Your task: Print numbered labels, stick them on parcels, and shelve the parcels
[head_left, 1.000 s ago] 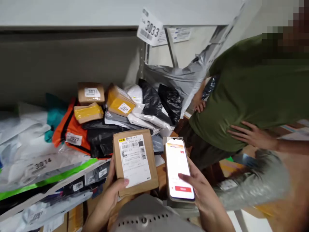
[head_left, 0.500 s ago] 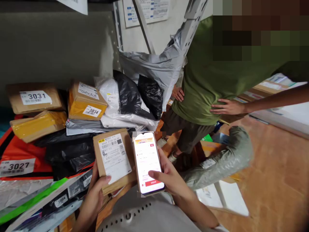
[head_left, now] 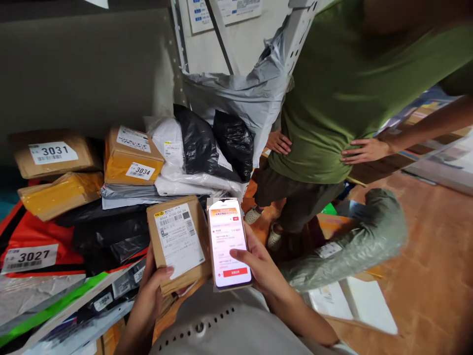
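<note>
A brown cardboard box (head_left: 157,231) with a white shipping label (head_left: 180,241) rests in my left hand (head_left: 157,283), the thumb lying over its lower front edge. Right beside the box, my right hand (head_left: 258,261) holds a smartphone (head_left: 231,246) upright, its fingers behind the right side and its thumb over the lit screen. The screen shows a pinkish white page with a red button near the bottom. Most of the fingers of both hands are hidden behind what they hold.
Parcels crowd the shelf at left: a box marked 3031 (head_left: 59,170), a box marked 3034 (head_left: 113,165), an orange bag marked 3027 (head_left: 70,259) and black plastic bags (head_left: 195,143). A person in a green shirt (head_left: 325,113) stands at right. A long wrapped parcel (head_left: 354,256) lies beyond my right arm.
The view has shifted slightly. The phone's page now shows more lines of text, and my right thumb has moved a little up the screen. Both hands keep their holds.
</note>
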`<control>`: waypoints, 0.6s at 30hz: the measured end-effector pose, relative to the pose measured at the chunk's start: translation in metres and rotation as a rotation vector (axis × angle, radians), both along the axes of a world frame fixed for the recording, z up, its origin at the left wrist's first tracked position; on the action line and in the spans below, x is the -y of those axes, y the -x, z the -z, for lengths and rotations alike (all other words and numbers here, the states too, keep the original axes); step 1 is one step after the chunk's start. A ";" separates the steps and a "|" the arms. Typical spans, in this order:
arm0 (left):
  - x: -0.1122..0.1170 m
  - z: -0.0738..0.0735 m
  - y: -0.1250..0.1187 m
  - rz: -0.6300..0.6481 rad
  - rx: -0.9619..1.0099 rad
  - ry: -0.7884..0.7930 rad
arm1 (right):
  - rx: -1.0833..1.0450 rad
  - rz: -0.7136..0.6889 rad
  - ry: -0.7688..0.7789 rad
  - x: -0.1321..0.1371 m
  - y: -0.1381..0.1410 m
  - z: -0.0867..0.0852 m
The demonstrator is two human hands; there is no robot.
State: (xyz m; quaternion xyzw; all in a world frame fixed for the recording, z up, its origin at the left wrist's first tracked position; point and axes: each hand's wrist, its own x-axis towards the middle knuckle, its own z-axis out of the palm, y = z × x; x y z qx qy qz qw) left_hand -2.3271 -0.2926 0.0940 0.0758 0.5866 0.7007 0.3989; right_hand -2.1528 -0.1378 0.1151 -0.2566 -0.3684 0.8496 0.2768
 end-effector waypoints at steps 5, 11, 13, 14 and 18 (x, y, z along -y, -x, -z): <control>0.000 -0.002 -0.003 0.017 -0.024 -0.022 | 0.052 0.006 0.079 -0.001 -0.001 -0.002; 0.003 -0.002 -0.001 0.020 -0.007 -0.008 | 0.014 0.106 0.154 0.000 0.004 0.001; 0.003 0.000 0.000 0.005 -0.006 0.010 | 0.010 0.120 0.142 0.000 0.005 0.002; 0.003 0.001 0.001 -0.002 -0.014 0.017 | 0.013 0.121 0.131 0.000 0.006 0.002; 0.004 0.006 0.006 0.021 -0.033 0.021 | 0.016 0.125 0.103 0.002 0.008 0.002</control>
